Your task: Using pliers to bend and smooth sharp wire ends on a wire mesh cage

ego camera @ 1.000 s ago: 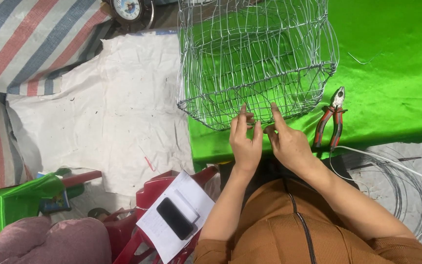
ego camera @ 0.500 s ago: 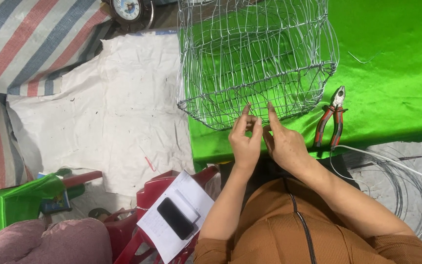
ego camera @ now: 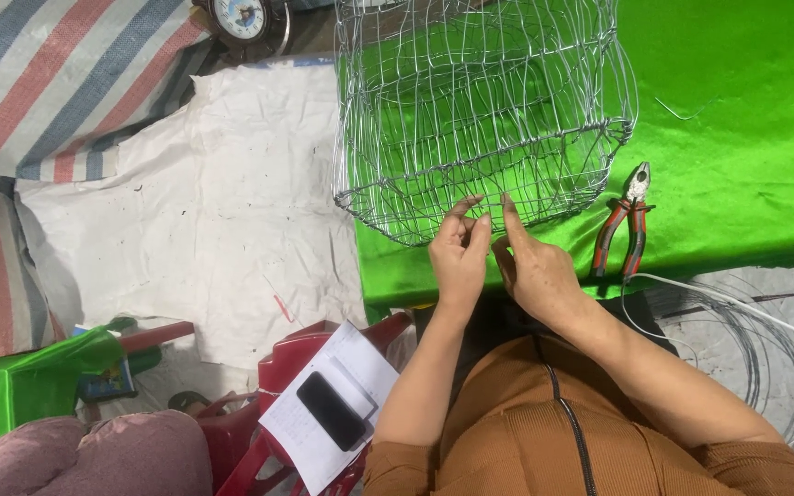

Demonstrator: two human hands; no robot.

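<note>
A wire mesh cage [ego camera: 480, 110] stands on a table covered in bright green cloth [ego camera: 737, 119]. My left hand [ego camera: 459, 253] pinches the wire at the cage's near bottom rim with thumb and fingers. My right hand [ego camera: 533, 266] sits right beside it, its index finger raised against the same stretch of rim wire. Both hands work the same small spot of mesh. Red-handled pliers [ego camera: 625, 220] lie on the green cloth just right of my right hand, untouched.
A coil of bare wire [ego camera: 765, 358] lies on the floor at the right. A red plastic stool [ego camera: 287, 404] at lower left carries a sheet of paper and a black phone [ego camera: 331, 410]. White sacking [ego camera: 176, 202], striped tarpaulin and a small clock [ego camera: 243, 16] lie to the left.
My fingers have shifted slightly along the cage's bottom rim; the hands stay close together at the same spot. Nothing else has moved.
</note>
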